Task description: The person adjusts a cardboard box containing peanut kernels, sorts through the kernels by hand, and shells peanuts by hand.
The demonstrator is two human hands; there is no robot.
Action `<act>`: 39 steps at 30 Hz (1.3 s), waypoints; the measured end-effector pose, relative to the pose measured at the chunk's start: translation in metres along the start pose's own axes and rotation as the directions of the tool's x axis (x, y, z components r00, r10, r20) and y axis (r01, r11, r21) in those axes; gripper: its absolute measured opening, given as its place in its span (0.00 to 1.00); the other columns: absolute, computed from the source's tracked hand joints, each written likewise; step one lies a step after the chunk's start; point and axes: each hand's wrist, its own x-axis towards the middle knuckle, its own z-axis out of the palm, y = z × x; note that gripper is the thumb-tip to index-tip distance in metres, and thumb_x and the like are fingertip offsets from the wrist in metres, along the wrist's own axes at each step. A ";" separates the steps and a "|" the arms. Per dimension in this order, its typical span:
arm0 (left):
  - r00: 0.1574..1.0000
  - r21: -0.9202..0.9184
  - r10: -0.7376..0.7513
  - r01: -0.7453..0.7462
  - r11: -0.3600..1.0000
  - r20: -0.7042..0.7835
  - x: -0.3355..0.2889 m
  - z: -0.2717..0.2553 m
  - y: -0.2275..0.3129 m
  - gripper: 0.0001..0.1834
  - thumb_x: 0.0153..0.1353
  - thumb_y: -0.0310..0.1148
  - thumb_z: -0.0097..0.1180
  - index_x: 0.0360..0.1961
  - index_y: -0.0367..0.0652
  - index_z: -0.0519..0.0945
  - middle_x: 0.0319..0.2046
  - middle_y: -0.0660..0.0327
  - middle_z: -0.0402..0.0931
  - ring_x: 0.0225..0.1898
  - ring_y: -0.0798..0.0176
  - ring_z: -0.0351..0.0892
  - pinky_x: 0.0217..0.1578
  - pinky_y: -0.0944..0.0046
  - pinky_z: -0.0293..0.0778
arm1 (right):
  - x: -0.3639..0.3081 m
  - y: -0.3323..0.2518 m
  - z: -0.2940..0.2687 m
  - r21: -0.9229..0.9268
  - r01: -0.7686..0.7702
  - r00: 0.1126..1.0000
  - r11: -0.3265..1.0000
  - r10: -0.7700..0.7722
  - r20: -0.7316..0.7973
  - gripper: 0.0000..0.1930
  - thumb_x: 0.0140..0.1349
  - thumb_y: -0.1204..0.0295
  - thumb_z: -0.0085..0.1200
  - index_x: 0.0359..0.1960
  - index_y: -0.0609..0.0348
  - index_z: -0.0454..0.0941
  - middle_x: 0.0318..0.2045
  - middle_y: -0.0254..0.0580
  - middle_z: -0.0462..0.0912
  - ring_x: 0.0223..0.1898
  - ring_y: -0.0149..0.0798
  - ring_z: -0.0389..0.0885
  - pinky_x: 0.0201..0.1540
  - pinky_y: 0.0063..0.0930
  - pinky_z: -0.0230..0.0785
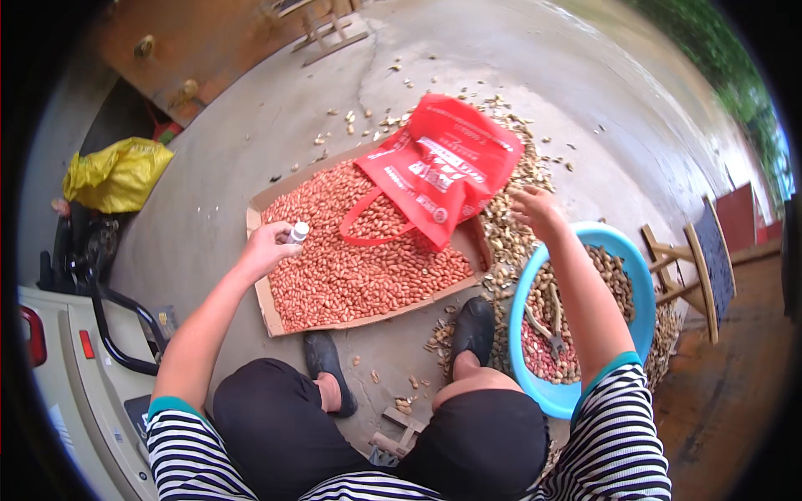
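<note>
My left hand is closed around a small bottle with a white cap, above the left part of a shallow cardboard tray. Shelled, reddish-skinned peanuts fill the tray. A red carrier bag lies across the tray's far right corner, its handle loop resting on the peanuts. My right hand holds nothing; its fingers are apart, just right of the bag and above a heap of empty shells. Below my right forearm stands a blue basin with unshelled peanuts and some red kernels.
Inside the basin lies a pale, long-handled tool. A folding stool stands at the right. To the left are a yellow bag and a pale vehicle with a black bar. Loose shells litter the concrete floor.
</note>
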 end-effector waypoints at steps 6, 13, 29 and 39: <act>0.991 -0.133 -0.075 0.089 0.987 0.107 0.011 0.014 -0.057 0.14 0.48 0.23 0.58 0.39 0.36 0.76 0.32 0.64 0.76 0.36 0.72 0.74 0.39 0.71 0.71 | 0.093 0.004 0.022 0.239 0.071 0.989 0.968 -0.038 -0.141 0.23 0.49 0.66 0.64 0.46 0.59 0.72 0.40 0.40 0.78 0.40 0.36 0.77 0.44 0.28 0.70; 0.987 -0.277 -0.139 0.158 0.948 0.086 0.014 0.044 -0.115 0.16 0.48 0.23 0.60 0.41 0.35 0.76 0.33 0.61 0.78 0.34 0.71 0.76 0.38 0.71 0.71 | 0.099 0.015 0.057 0.029 0.440 0.848 0.898 -0.404 -0.344 0.11 0.58 0.72 0.54 0.40 0.64 0.75 0.34 0.38 0.80 0.33 0.28 0.76 0.39 0.22 0.69; 0.943 -0.294 -0.223 0.292 0.910 0.248 0.007 0.093 -0.165 0.15 0.49 0.23 0.60 0.40 0.34 0.75 0.33 0.58 0.79 0.34 0.69 0.77 0.36 0.69 0.72 | 0.003 -0.018 0.115 0.300 0.544 0.832 0.783 -0.550 -0.075 0.07 0.60 0.73 0.52 0.38 0.59 0.75 0.35 0.33 0.79 0.35 0.23 0.75 0.36 0.19 0.68; 0.922 -0.435 -0.275 0.372 0.820 0.271 0.002 0.088 -0.166 0.14 0.56 0.26 0.54 0.44 0.38 0.73 0.31 0.65 0.77 0.28 0.75 0.72 0.28 0.74 0.68 | 0.022 0.008 0.044 0.399 0.464 0.885 0.791 -0.434 -0.170 0.09 0.61 0.71 0.51 0.42 0.60 0.72 0.40 0.38 0.77 0.42 0.33 0.76 0.46 0.28 0.70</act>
